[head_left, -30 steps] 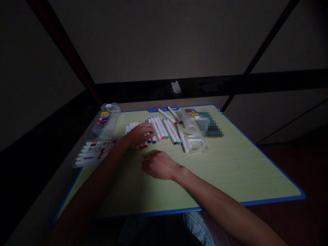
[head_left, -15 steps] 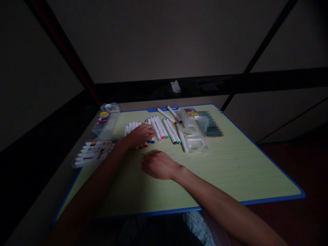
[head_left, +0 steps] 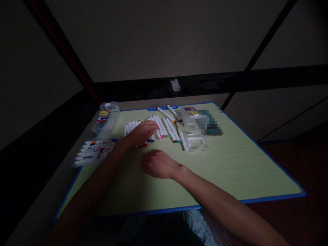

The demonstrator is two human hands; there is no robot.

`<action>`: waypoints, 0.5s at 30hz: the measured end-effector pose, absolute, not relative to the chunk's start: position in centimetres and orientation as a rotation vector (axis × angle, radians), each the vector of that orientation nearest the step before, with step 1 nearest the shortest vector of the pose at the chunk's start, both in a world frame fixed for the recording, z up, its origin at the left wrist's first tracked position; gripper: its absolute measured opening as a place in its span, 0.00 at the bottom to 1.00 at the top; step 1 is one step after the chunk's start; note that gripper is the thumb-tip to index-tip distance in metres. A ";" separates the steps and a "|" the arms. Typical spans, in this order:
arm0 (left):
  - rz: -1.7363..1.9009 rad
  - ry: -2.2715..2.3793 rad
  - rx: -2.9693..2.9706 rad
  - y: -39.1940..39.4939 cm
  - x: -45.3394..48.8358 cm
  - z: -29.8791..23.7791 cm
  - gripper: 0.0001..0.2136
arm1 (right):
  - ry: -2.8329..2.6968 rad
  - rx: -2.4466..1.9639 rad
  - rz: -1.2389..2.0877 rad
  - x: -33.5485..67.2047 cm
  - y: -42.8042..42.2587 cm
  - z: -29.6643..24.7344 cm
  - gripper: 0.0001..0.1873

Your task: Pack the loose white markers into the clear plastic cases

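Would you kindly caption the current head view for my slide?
Left hand over markers on a table, right hand curled nearby.

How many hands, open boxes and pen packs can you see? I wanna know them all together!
Hands: 2 (left hand, right hand)
Open boxes: 2 (left box, right box)
Pen packs: 1 (pen pack)
Total: 5
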State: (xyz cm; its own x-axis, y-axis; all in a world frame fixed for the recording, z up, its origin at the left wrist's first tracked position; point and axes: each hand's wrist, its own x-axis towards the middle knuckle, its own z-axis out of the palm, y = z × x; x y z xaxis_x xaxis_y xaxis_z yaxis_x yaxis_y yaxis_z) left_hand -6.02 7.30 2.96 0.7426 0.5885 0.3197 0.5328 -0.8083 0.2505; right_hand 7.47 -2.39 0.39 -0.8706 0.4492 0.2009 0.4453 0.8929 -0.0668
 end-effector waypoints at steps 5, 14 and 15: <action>0.589 0.822 2.841 7.4 -3.5 3.8 0.15 | -2.865 -0.648 0.002 7.4 -2.4 0.5 0.13; 0.211 0.538 3.039 9.8 2.5 3.3 0.16 | -2.893 -0.628 0.007 7.5 -2.2 0.5 0.13; 0.191 0.506 3.054 10.0 2.8 3.1 0.15 | -2.892 -0.631 0.006 7.5 -2.2 0.5 0.12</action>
